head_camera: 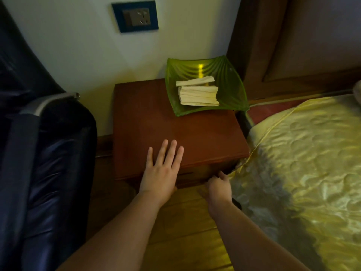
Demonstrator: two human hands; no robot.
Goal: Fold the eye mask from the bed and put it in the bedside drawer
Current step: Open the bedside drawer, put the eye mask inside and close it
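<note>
The left hand (162,173) is laid flat and released on the bedside table (156,122). The right hand (218,185) is curled at the drawer (197,174) front, apparently empty. No eye mask is seen; whether it is stowed cannot be told.

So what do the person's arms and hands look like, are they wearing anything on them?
Both forearms are bare as far as the picture shows: no sleeves, gloves or watch. The left hand and right hand show no rings or bracelets, though dim light could hide something small.
</note>
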